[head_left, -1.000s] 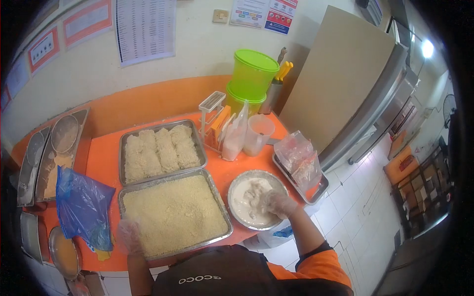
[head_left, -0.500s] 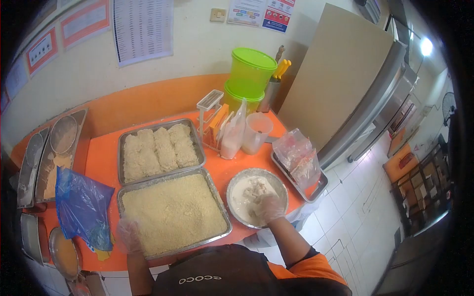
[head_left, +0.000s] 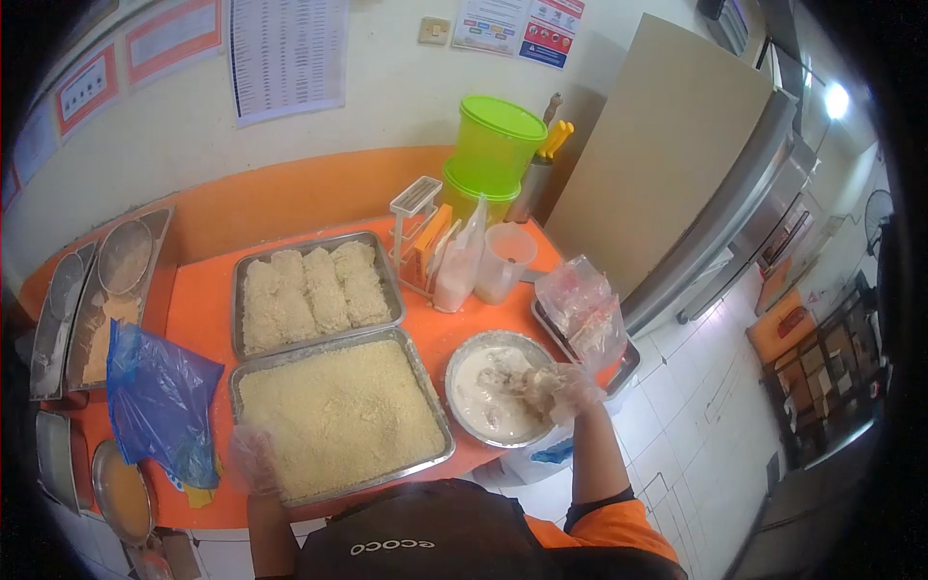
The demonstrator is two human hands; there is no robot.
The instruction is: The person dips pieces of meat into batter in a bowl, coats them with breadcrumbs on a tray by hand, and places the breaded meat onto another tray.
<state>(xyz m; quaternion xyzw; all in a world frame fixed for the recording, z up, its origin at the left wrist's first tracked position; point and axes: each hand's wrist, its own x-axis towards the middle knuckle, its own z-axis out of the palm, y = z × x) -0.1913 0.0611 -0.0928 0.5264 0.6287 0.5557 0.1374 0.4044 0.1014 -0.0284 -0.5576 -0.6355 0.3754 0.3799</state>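
Observation:
My right hand (head_left: 564,391), in a clear plastic glove smeared with batter, is over the right rim of a round metal bowl (head_left: 456,406). Its fingers point down to the left, close to the white batter (head_left: 478,387); lumps show in the batter, and what the fingers hold, if anything, cannot be made out. My left hand (head_left: 253,462), also gloved, lies loosely at the left edge of a metal tray (head_left: 447,433) filled with pale breadcrumbs (head_left: 338,411). Its fingers look stretched out with nothing in them. Behind, a second tray (head_left: 253,350) bears several crumb-coated pieces (head_left: 324,290) in rows.
A blue plastic bag (head_left: 162,401) lies left of the crumb tray. Farther left stand long metal bins (head_left: 159,256) and an orange-filled bowl (head_left: 126,491). At the right, a plastic bag (head_left: 585,314) rests on a small tray (head_left: 626,375). Green tubs (head_left: 501,135) and a jug (head_left: 507,256) stand behind.
My right hand has come up from the batter and moved right, to the bowl's right rim. My left hand stays by the crumb tray.

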